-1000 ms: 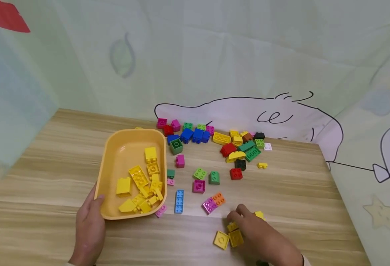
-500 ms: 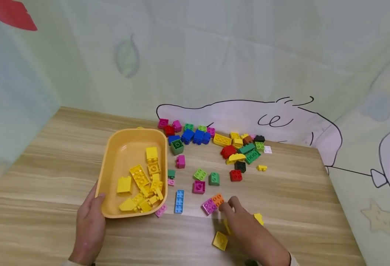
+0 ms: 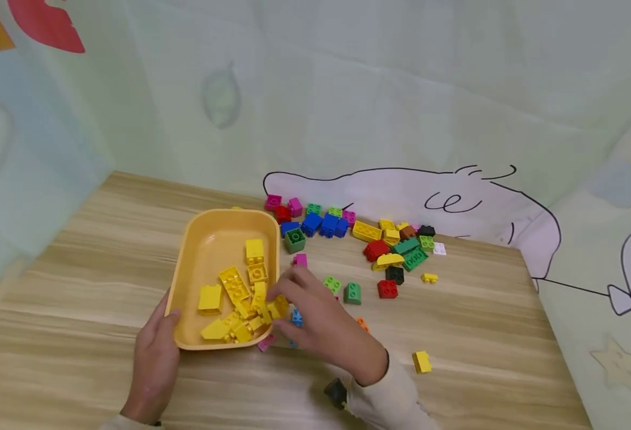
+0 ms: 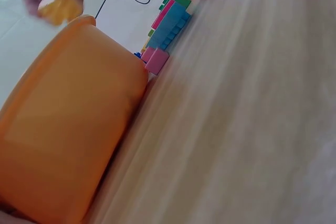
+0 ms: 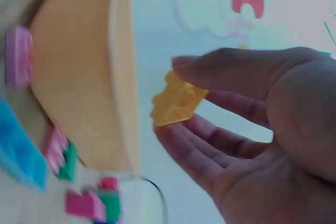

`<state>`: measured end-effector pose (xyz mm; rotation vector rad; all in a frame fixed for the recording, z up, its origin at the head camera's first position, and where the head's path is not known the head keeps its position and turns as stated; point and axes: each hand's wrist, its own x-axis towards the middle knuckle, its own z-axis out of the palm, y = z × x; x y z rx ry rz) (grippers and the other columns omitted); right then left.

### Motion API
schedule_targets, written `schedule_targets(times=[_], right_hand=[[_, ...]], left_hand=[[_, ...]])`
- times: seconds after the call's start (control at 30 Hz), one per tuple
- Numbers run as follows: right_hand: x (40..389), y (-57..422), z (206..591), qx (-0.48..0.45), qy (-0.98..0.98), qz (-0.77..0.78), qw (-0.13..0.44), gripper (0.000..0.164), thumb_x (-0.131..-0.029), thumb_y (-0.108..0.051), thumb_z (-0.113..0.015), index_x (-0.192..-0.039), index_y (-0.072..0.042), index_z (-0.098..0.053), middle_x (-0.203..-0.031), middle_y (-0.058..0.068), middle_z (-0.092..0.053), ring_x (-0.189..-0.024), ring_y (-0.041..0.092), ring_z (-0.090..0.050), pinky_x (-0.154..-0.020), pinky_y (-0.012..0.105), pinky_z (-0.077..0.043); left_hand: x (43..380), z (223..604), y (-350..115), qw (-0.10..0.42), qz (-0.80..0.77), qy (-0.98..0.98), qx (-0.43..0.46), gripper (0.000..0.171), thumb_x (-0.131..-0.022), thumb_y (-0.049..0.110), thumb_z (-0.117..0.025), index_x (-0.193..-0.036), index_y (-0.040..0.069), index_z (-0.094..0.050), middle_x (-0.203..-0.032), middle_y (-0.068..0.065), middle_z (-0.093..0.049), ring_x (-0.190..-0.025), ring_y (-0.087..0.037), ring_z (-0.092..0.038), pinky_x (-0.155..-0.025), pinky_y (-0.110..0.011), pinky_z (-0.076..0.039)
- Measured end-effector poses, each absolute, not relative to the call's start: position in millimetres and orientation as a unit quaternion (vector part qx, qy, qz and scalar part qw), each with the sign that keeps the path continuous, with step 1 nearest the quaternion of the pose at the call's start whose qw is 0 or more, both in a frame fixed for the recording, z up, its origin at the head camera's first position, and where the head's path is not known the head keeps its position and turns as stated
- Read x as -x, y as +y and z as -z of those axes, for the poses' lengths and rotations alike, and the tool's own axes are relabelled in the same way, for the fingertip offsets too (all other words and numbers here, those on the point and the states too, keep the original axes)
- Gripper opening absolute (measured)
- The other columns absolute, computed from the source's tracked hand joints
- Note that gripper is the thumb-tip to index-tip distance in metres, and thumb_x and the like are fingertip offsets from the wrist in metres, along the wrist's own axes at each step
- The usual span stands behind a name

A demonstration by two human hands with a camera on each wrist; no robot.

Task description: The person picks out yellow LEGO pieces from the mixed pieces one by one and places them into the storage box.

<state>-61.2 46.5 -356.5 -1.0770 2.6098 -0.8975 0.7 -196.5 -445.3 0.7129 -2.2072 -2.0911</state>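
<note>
My left hand [image 3: 156, 361] grips the near left side of a yellow-orange plastic bin [image 3: 197, 257], thumb over the rim. Inside lie several yellow toy bricks [image 3: 235, 286], mostly toward the near right. My right hand [image 3: 328, 325] is at the bin's right rim, pinching a yellow toy brick [image 5: 178, 100] between thumb and fingertips. From the left wrist, that brick shows blurred just above the rim of the bin [image 4: 73, 119]. Behind the right hand, a light blue brick [image 3: 296, 318] and an orange brick [image 3: 363, 324] are partly hidden.
A single yellow brick [image 3: 422, 362] lies right of my right arm. Mixed bricks, among them a blue one [image 3: 312, 224], a red one [image 3: 388, 289] and a green one [image 3: 352, 292], spread across the back and middle of the wooden table [image 3: 482, 322]. A printed cloth [image 3: 401, 107] hangs behind.
My right hand has gone from the yellow bricks at the front right, leftward and up to the bin's rim, with a yellow brick pinched. The left hand keeps its hold on the bin.
</note>
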Motion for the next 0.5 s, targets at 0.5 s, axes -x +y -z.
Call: schedule_targets(times=[0.5], right_hand=[[71.1, 38.8, 369.5, 0.318, 0.892, 0.320, 0.019, 0.042, -0.090, -0.004, -0.073, -0.128, -0.012, -0.055, -0.125, 0.004, -0.054, -0.108, 0.016, -0.059, -0.093, 0.030, -0.064]], left_hand=[[-0.8, 446.4, -197.4, -0.006, 0.652, -0.719, -0.240, 0.050, -0.110, 0.027, -0.016, -0.158, 0.017, -0.009, -0.165, 0.003, -0.008, -0.152, -0.021, -0.011, -0.126, -0.054, -0.018]])
